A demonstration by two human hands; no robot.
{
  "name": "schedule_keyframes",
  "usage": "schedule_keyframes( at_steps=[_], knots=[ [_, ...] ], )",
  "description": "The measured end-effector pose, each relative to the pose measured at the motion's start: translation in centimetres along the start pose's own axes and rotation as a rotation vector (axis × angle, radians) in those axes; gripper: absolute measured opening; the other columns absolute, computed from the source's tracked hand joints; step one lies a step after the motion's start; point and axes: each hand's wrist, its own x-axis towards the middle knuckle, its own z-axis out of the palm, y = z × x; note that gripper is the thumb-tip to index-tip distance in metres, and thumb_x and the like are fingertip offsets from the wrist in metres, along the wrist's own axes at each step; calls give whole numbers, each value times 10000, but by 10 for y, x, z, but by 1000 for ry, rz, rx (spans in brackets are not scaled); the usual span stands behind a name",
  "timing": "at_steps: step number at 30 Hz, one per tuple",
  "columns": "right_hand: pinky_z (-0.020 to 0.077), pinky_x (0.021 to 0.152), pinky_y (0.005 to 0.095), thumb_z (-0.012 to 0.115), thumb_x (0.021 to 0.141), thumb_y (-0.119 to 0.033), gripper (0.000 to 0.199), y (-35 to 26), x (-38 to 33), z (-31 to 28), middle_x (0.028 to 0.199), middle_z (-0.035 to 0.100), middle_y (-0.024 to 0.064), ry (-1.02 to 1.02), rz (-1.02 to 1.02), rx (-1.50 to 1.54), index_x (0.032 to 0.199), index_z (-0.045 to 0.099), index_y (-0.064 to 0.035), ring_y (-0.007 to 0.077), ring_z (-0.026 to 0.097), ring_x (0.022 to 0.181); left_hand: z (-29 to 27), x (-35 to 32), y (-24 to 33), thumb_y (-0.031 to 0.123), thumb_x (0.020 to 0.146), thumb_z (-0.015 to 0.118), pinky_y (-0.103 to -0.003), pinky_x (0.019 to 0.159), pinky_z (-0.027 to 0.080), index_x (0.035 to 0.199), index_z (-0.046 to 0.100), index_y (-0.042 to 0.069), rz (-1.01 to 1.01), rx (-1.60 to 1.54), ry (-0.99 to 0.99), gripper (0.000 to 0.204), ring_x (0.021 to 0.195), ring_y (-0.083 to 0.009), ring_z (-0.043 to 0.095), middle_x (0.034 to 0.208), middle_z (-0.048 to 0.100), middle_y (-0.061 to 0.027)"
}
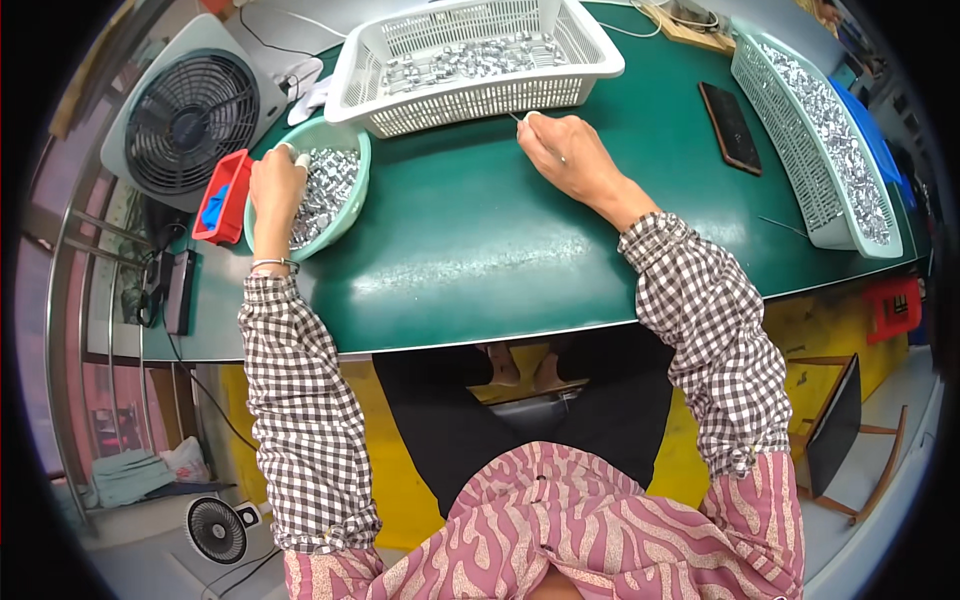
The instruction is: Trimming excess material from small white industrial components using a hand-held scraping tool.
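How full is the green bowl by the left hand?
Well filled: small silvery parts heap near the green bowl rim, where the left hand reaches in.

Bowl (352,215) lies left of basket (590,75), fan (190,120) farther left.

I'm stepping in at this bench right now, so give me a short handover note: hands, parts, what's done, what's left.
Left hand: reaching into the green bowl of small silver parts; whether it grips one is hidden.
Right hand: on the green table, holding a thin metal pick beside the white basket.
Done: both white baskets, centre and far right, hold silver parts.
Left: the bowl remains well filled.
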Motion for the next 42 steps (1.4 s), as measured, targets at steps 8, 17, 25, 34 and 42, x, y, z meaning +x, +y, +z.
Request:
schedule_keyframes(
  at_steps=[8, 17, 25, 34, 42],
  knots=[
    [342, 448, 357, 475, 893, -167, 292, 5, -1, 2, 498, 414, 129, 7, 3, 18, 656, 428, -3, 249, 414, 428, -3, 2, 3, 271, 784, 597, -443, 758, 451, 919, 632, 23, 8, 22, -34, 285, 873, -367, 594, 901, 631, -201],
    [334, 436, 337, 465, 903, -174, 331, 11, 2, 6, 462, 402, 91, 48, 42, 36, 621, 429, -2, 180, 404, 409, 1, 6, -6, 295, 788, 584, -427, 788, 446, 974, 620, 27, -24, -22, -55, 328, 912, -363, 588, 928, 628, -205],
    [326, 429, 322, 464, 904, -175, 332, 13, 4, 7, 457, 396, 80, 72, 19, 30, 621, 440, -3, 156, 394, 405, 4, 13, -11, 301, 795, 575, -426, 793, 440, 1004, 611, 30, -5, -30, -51, 344, 928, -364, 582, 937, 624, -212],
    [419, 494, 431, 501, 844, -127, 250, 3, 12, -2, 593, 523, 238, 48, 9, -13, 652, 520, 31, 365, 562, 544, 8, 13, -13, 314, 807, 560, -424, 791, 437, 998, 611, 25, 19, -23, -94, 350, 923, -365, 583, 930, 623, -218],
    [407, 475, 419, 500, 841, -113, 269, -1, 12, -4, 592, 514, 241, 24, 0, 20, 619, 507, 40, 364, 554, 529, 1, 9, -7, 312, 813, 551, -400, 783, 439, 990, 617, 27, 14, -69, -73, 342, 915, -356, 590, 920, 630, -204]
  ],
)
